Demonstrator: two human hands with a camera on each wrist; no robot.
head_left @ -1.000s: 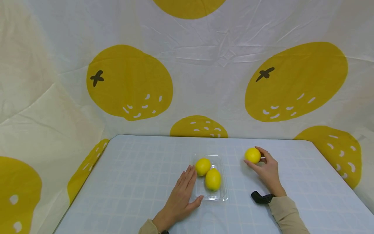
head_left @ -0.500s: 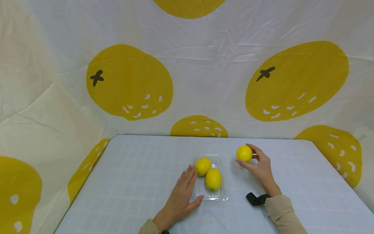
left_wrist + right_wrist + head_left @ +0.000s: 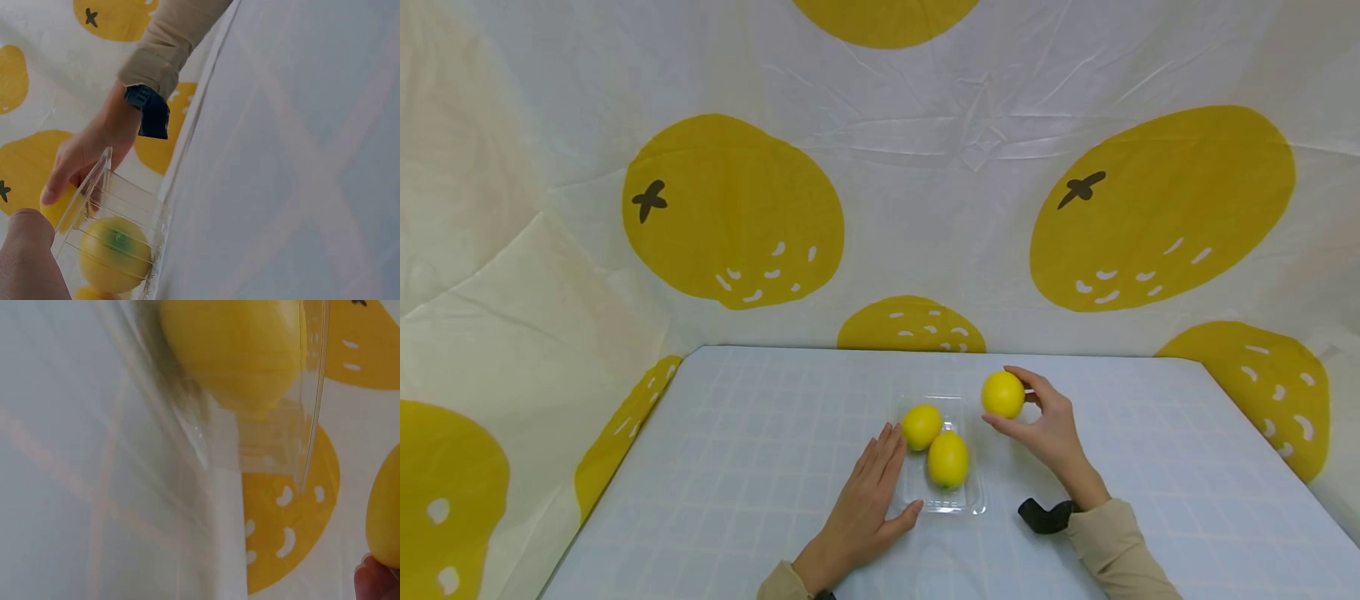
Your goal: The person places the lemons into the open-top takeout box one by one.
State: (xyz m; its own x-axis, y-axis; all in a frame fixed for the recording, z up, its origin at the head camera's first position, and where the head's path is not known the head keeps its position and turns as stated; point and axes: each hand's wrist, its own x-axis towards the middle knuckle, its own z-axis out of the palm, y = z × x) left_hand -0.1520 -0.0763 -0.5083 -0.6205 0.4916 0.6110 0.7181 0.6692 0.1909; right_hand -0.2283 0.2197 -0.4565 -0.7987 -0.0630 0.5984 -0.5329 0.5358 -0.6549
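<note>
Between thumb and fingers my right hand (image 3: 1051, 425) grips a yellow lemon (image 3: 1003, 395), just right of the far end of a clear plastic tray (image 3: 951, 505). Two more lemons lie in that tray: one farther back on the left (image 3: 922, 427), the other nearer on the right (image 3: 948, 460). My left hand (image 3: 865, 504) lies flat with straight fingers along the tray's left side, fingertips right at the rim. In the left wrist view a lemon with a green tip (image 3: 115, 253) shows through the tray wall. The right wrist view catches only part of the held lemon (image 3: 387, 512).
A pale blue checked cloth (image 3: 760, 450) covers the table. Behind it and on the left hangs a white curtain (image 3: 925, 208) printed with large yellow fruit. A black wrist device (image 3: 1047, 517) sits on the right wrist.
My right hand has carried its lemon leftward, from well right of the tray to close beside its far right corner. My left hand and the two lemons in the tray stay in place.
</note>
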